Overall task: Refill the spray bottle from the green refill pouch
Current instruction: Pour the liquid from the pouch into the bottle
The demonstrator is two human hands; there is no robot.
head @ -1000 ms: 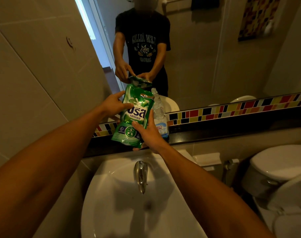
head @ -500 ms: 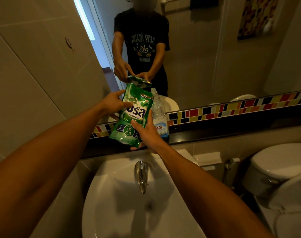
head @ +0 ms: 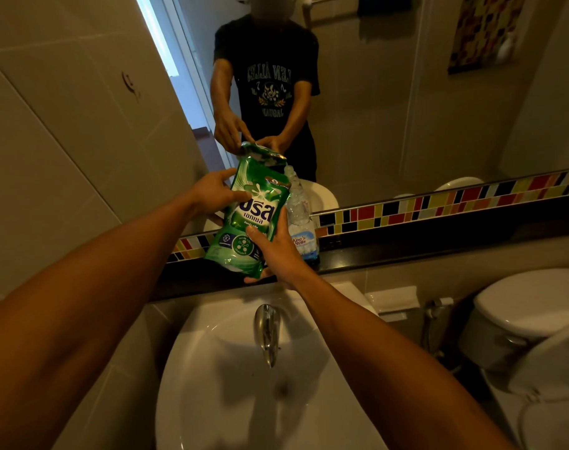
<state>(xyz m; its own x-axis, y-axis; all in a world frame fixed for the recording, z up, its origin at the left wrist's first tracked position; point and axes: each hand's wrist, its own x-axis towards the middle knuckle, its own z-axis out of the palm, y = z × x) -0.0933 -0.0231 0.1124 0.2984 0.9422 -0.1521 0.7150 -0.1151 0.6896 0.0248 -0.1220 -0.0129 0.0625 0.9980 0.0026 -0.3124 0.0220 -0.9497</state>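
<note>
I hold the green refill pouch above the dark ledge, tilted with its top corner leaning right over the neck of the clear bottle. My left hand grips the pouch's upper left side. My right hand grips its lower right corner from below. The bottle stands upright on the ledge just right of the pouch, with a blue and white label; no spray head shows on it. Whether liquid is flowing cannot be made out.
A white basin with a chrome tap lies below my hands. The dark ledge and a coloured tile strip run under the mirror. A white toilet stands at right, a tiled wall at left.
The pouch and both hands have stayed almost where they were; the pouch has shifted only slightly. The view has drifted a little.
</note>
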